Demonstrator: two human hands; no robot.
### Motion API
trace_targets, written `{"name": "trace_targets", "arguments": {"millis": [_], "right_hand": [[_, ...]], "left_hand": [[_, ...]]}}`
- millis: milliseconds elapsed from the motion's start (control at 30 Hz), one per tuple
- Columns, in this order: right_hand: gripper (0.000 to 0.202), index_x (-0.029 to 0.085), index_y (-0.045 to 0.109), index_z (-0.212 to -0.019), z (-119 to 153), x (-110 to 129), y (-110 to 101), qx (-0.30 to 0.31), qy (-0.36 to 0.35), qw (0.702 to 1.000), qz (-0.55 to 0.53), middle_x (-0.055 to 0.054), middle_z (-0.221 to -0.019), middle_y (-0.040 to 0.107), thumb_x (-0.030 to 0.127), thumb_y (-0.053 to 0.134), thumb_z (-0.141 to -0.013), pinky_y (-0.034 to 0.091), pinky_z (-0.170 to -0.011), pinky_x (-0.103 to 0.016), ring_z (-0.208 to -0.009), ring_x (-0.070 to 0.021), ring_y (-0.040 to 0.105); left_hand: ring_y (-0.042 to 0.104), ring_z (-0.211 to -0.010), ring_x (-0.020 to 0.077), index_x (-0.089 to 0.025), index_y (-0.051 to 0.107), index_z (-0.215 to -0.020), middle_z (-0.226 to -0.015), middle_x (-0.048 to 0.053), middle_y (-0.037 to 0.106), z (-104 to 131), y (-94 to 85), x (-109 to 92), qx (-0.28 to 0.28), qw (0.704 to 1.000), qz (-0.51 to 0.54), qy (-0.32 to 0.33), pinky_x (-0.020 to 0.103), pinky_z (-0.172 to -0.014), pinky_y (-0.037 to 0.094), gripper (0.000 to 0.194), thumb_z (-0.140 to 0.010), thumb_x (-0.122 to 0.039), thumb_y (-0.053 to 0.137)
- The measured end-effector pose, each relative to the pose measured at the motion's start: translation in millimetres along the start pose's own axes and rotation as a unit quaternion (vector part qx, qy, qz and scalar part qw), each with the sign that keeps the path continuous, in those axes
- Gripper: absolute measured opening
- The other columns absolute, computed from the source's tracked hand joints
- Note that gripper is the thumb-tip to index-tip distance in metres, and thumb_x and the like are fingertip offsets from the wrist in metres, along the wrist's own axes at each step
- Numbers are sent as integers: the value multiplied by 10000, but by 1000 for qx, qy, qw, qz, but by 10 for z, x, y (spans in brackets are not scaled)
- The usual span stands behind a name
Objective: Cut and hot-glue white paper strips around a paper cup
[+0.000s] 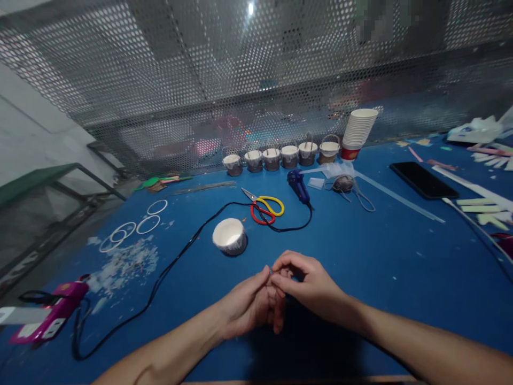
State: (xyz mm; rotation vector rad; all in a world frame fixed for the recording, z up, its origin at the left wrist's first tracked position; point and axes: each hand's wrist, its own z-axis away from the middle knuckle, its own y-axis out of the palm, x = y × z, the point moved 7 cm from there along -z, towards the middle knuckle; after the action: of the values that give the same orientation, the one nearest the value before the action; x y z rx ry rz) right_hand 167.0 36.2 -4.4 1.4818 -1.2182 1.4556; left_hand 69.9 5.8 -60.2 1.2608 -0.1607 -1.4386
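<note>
My left hand [256, 302] and my right hand [302, 280] meet over the near middle of the blue table. Thumb and fingers of both hands are pinched together at one spot. Whatever lies between the fingertips is too small to make out. Just beyond them stands a small white paper cup [230, 236] with a grey wrapped side, touched by neither hand. Farther off lie scissors [264, 207] with one red and one yellow handle, and a blue glue gun [298, 185] whose black cord [176, 262] runs to the left.
Several small wrapped cups [271, 159] line the back edge beside a leaning stack of paper cups [359, 132]. A ball of grey string [343, 184] and a black phone [423, 180] lie right. White rings [148, 224], scraps [130, 262] and a magenta power strip [54, 313] lie left.
</note>
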Motion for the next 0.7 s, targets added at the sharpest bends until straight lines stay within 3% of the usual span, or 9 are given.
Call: {"name": "trace_targets", "arguments": {"millis": [167, 267, 333, 433, 600, 700], "right_hand": [[186, 205, 577, -706, 32, 53, 33, 2, -57, 996, 75, 3, -734, 593, 203, 473, -861, 418, -692, -251, -695, -126, 549], [148, 209, 516, -656, 7, 22, -1, -11, -55, 993, 106, 31, -659, 532, 139, 475, -780, 377, -611, -240, -613, -112, 486], [124, 212, 480, -626, -37, -29, -79, -39, -26, 994, 99, 50, -601, 474, 130, 481, -719, 347, -564, -237, -567, -107, 435], [103, 212, 503, -637, -97, -117, -194, -63, 44, 996, 36, 55, -575, 464, 204, 496, -740, 360, -544, -236, -549, -108, 434], [199, 195, 633, -736, -109, -137, -228, -42, 105, 992, -46, 29, -576, 581, 393, 618, -754, 451, -594, -267, -575, -132, 556], [249, 186, 657, -753, -92, -152, -207, -46, 123, 987, -90, 18, -582, 619, 433, 672, -718, 482, -620, -289, -582, -141, 595]], "left_hand": [[600, -514, 150, -111, 635, -788, -598, 45, 625, 11, -5, -6, -55, 998, -39, 15, 259, -507, 455, 477, -853, -575, 545], [604, -531, 158, -116, 634, -793, -601, 47, 625, 33, 19, -6, -53, 997, -48, 7, 270, -524, 459, 441, -854, -546, 563], [613, -553, 168, -117, 641, -810, -619, 54, 632, 44, 55, -4, -27, 999, -41, -2, 276, -532, 456, 444, -863, -547, 546], [619, -573, 175, -125, 657, -896, -640, 49, 633, 54, 92, -50, 8, 1000, -21, 13, 275, -536, 442, 470, -897, -558, 474], [608, -565, 174, -142, 648, -1043, -645, 32, 614, 67, 54, -243, -4, 995, 23, 95, 284, -554, 435, 474, -940, -528, 394], [610, -593, 176, -169, 637, -1097, -659, 33, 619, 73, 41, -292, -9, 993, 54, 108, 281, -560, 441, 458, -950, -518, 381]]}}
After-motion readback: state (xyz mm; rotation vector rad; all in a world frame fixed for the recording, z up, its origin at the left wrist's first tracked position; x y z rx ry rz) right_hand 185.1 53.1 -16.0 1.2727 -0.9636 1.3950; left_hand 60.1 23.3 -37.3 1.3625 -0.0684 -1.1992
